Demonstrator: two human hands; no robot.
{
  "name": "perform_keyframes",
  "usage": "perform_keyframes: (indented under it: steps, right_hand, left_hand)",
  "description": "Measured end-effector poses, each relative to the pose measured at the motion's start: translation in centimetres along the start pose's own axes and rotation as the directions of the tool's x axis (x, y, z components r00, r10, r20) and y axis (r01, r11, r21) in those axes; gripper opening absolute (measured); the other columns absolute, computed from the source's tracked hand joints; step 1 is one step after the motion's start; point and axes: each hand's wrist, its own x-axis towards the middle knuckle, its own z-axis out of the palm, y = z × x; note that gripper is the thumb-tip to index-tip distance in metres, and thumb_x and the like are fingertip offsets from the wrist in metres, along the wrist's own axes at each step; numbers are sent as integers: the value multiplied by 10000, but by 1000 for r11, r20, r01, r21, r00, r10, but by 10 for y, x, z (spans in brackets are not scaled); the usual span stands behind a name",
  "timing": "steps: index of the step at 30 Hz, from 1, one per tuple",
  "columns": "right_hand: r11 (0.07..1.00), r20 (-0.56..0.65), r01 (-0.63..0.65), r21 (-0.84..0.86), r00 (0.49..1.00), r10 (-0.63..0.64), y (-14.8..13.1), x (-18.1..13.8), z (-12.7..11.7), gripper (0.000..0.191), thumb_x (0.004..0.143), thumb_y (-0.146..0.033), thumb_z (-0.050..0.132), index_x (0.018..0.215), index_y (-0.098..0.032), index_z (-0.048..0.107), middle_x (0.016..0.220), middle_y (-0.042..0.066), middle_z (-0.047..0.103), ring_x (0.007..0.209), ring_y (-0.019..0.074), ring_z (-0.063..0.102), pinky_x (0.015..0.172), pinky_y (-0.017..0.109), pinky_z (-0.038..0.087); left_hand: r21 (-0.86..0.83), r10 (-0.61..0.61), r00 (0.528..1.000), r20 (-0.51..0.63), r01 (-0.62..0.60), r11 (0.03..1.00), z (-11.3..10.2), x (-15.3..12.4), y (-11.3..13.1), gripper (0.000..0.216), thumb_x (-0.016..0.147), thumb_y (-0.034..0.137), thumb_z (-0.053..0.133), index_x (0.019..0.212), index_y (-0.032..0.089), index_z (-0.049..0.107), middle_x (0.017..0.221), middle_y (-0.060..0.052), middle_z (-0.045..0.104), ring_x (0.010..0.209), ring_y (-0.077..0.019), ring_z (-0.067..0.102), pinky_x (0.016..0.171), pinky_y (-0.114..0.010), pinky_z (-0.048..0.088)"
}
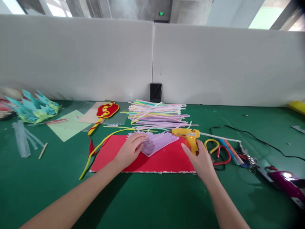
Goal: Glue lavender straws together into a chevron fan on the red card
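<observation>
My left hand (132, 148) has its fingers curled at the left side of lilac pipe cleaners (158, 143), which are laid in a V-shaped block. They rest on a red board (152, 165) with a ragged white front edge. A yellow glue gun (187, 134) sits at the board's right side, its nozzle toward the lilac block and a clear glue stick (220, 136) out of its back. Around the gun's handle, my right hand (201, 160) is spread, thumb to the left and fingers behind. Whether its hidden fingers touch the handle is unclear.
Loose pipe cleaners (158, 116) are piled behind the board, before a black phone (155, 93). Scissors (222, 155), a cord (250, 135) and a purple tool (286, 183) lie right. Left are a red-yellow fan shape (107, 110), green paper (69, 125) and blue-green leafy craft (35, 108).
</observation>
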Motion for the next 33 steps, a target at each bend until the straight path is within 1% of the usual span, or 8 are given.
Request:
perform_keyframes:
  steps: [3,7,12,16,22,27,30,33]
  right_hand:
    - [981,-32,-48,-188,999,43,-2,-5,3,688,666,-671,561,1132,-166,516,1010,129,640,878,285,603,711,377,466]
    - [946,-35,-55,-321,998,46,-2,-7,5,701,657,-698,548,1115,-168,526,1057,161,623,904,312,599,691,377,460]
    - [933,-36,-52,-355,998,41,-4,-10,12,682,661,-692,541,1103,-173,521,989,155,645,864,310,618,678,379,464]
    - [926,-9,-53,-373,999,54,-6,-12,18,697,666,-680,538,1136,-166,504,1024,156,648,919,319,620,722,392,476]
    - [901,29,-35,-433,998,53,-6,-15,23,671,697,-638,525,1166,-160,495,1046,151,653,957,310,622,764,388,486]
    - [879,47,1,-477,999,24,-6,-17,24,598,721,-598,519,1144,-175,510,1055,139,659,928,297,638,721,373,502]
    - [867,58,30,-497,998,-2,-4,-18,23,571,731,-580,518,1139,-181,518,1060,134,662,913,291,644,702,369,507]
    - [866,62,44,-499,998,-15,-3,-18,22,571,731,-570,522,1139,-171,531,1092,142,653,935,290,638,725,370,506]
  left_hand:
    - [18,-42,999,-34,43,999,-1,-11,5,186,903,165,461,1043,191,582,1071,-64,632,1028,-185,569,903,-368,460]
    - [77,-1,999,-38,4,997,-3,-16,16,108,863,210,540,949,182,598,990,-57,649,932,-196,587,813,-349,459]
    - [85,78,996,49,-82,993,-4,-18,21,127,866,283,559,909,170,598,952,-54,650,880,-195,576,779,-333,460]
    - [97,139,987,80,-147,984,-2,-20,21,133,899,269,527,932,159,591,940,-55,645,877,-193,569,781,-330,455]
    - [90,123,984,127,-135,987,1,-20,23,171,931,270,474,969,150,589,936,-53,635,878,-189,563,775,-331,458]
    - [82,157,977,141,-169,982,2,-20,21,165,939,206,452,922,151,607,923,-48,628,864,-175,549,777,-321,450]
    - [79,208,965,161,-222,972,1,-22,20,160,926,132,450,934,142,609,976,-58,629,917,-175,541,835,-329,438]
    - [55,223,958,181,-236,970,-1,-22,19,211,936,116,404,943,150,613,1012,-64,631,964,-176,539,888,-342,430]
